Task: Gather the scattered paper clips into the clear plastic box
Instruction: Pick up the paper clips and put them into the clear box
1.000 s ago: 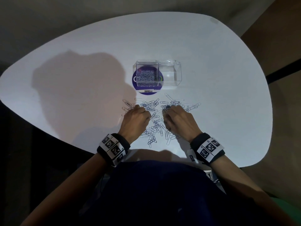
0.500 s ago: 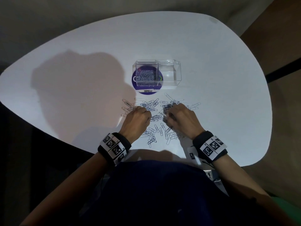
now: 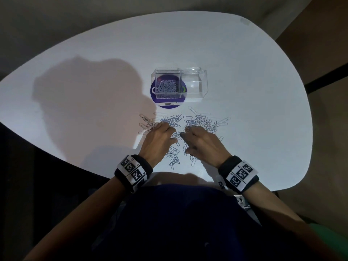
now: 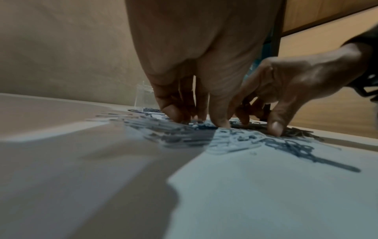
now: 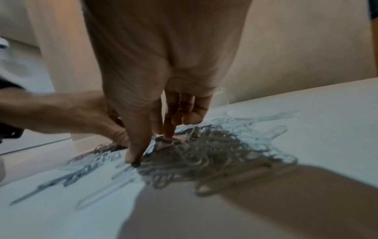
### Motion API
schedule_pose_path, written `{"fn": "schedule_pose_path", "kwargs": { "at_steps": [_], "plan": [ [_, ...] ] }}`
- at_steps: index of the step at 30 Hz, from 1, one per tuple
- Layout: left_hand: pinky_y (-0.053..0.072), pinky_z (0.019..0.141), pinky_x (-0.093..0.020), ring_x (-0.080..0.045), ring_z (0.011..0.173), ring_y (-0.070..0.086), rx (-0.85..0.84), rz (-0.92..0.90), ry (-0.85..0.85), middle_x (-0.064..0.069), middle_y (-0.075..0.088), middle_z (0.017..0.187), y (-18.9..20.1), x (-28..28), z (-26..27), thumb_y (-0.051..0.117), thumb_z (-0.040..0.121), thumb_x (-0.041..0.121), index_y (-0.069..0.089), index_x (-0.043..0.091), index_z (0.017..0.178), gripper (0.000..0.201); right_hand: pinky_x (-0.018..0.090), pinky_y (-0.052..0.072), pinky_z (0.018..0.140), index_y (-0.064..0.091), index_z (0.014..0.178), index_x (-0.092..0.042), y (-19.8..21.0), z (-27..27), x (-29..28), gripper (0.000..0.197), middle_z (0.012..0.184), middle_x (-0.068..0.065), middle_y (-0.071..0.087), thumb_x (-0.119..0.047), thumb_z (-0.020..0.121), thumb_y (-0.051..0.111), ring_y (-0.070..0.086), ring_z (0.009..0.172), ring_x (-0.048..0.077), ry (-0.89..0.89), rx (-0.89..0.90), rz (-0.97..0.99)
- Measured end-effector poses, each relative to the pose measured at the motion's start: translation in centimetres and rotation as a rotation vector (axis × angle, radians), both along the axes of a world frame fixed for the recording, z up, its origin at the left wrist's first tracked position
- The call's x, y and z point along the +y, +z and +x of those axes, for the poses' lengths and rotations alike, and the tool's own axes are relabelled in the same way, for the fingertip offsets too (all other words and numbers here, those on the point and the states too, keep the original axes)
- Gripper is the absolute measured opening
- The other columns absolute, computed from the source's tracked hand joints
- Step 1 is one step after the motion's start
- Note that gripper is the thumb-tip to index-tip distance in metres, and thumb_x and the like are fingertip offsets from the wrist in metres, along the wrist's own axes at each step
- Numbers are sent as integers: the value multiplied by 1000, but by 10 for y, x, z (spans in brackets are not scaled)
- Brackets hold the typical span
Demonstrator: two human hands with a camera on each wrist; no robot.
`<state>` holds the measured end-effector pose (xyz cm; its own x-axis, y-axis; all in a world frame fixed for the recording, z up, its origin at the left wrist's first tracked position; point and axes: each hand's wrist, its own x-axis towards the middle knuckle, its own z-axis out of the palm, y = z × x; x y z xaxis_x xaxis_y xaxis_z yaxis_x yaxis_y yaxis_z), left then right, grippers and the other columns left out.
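Observation:
Several silver paper clips [image 3: 199, 122] lie scattered on the white table [image 3: 94, 53], just in front of the clear plastic box [image 3: 195, 85]. The box's left compartment holds a heap of clips [image 3: 167, 89]. My left hand [image 3: 169, 131] has its fingertips down in the left part of the scatter, with fingers and thumb bunched on clips [image 4: 196, 126]. My right hand [image 3: 185, 138] is close beside it, with thumb and fingers closing on the thicker pile [image 5: 214, 145]. The clips under both palms are hidden.
The box stands on a round purple sticker [image 3: 165, 101]. A few stray clips [image 3: 174, 162] lie near the table's front edge, between my wrists. My shadow falls on the left of the table.
My right hand has slid left toward the left hand, and the gap between them has narrowed. The clips between the hands are more bunched.

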<state>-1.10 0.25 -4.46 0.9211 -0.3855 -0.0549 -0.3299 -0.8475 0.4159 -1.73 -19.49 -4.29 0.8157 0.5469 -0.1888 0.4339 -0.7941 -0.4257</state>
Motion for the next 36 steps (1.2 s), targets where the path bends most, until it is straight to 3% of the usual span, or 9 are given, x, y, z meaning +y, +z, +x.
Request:
{"fn": "schedule_pose_path", "kwargs": {
  "at_steps": [3, 6, 12, 15, 20, 23, 27, 31, 36],
  "plan": [
    [48, 65, -35, -27, 77, 59, -44, 25, -39, -5, 62, 77, -4, 2, 3, 73, 78, 4, 69, 8, 80, 6, 35, 50, 60, 63, 114, -10, -3, 5, 8, 56, 109, 7, 57, -27, 66, 86, 52, 101, 26, -16, -38, -3],
    [51, 64, -41, -29, 76, 57, -13, 42, -45, -6, 60, 78, -7, 3, 7, 66, 84, 1, 66, 8, 80, 8, 31, 45, 55, 65, 100, -9, -4, 9, 15, 42, 101, 5, 56, -25, 67, 85, 51, 94, 24, -30, -74, 11],
    [46, 66, -36, -26, 78, 55, 74, 37, -67, -6, 59, 78, -3, 5, 12, 60, 77, -13, 62, 10, 80, 23, 27, 37, 52, 63, 80, -9, -4, 13, 25, 25, 83, 6, 58, -16, 67, 84, 56, 81, 28, -92, -117, 55],
    [43, 68, -33, -22, 80, 53, 129, -68, 4, -6, 60, 82, -2, 11, 14, 59, 82, -8, 62, 9, 82, 18, 24, 31, 54, 65, 75, -8, -2, 13, 27, 14, 79, 7, 60, -8, 73, 79, 57, 77, 29, -108, -178, 76],
    [36, 65, -15, -2, 69, 53, 209, -378, 282, 1, 63, 75, 15, 26, 21, 63, 85, 5, 65, 10, 79, 8, 29, 43, 55, 63, 84, -8, 6, 12, 27, 4, 86, 8, 63, -7, 85, 67, 56, 80, 29, -108, -167, 174],
    [42, 72, -28, -11, 74, 56, 244, -367, 368, 4, 64, 77, 25, 31, 25, 63, 87, 11, 65, 11, 80, 7, 39, 49, 57, 58, 85, -9, 11, 12, 27, 7, 79, 6, 61, -6, 89, 62, 53, 74, 26, -112, -95, 224],
    [46, 74, -35, -19, 76, 60, 224, -381, 384, 2, 67, 78, 27, 35, 26, 65, 86, 13, 66, 13, 79, 6, 36, 47, 62, 64, 103, -9, 3, 18, 33, 21, 84, 4, 62, -1, 85, 58, 53, 80, 23, -61, -30, 173],
    [47, 74, -37, -19, 76, 59, 203, -388, 379, 2, 66, 77, 26, 35, 26, 65, 85, 14, 65, 12, 79, 7, 40, 49, 54, 61, 86, -6, -7, 19, 41, 4, 85, 8, 60, -5, 86, 57, 54, 83, 27, 11, -58, 62],
    [48, 72, -37, -17, 74, 59, 191, -390, 362, 4, 66, 76, 27, 33, 27, 65, 85, 14, 66, 13, 78, 7, 40, 49, 59, 55, 84, -10, -4, 26, 41, 7, 88, 7, 59, -16, 87, 58, 55, 86, 28, 25, 4, -13]
  ]
}}
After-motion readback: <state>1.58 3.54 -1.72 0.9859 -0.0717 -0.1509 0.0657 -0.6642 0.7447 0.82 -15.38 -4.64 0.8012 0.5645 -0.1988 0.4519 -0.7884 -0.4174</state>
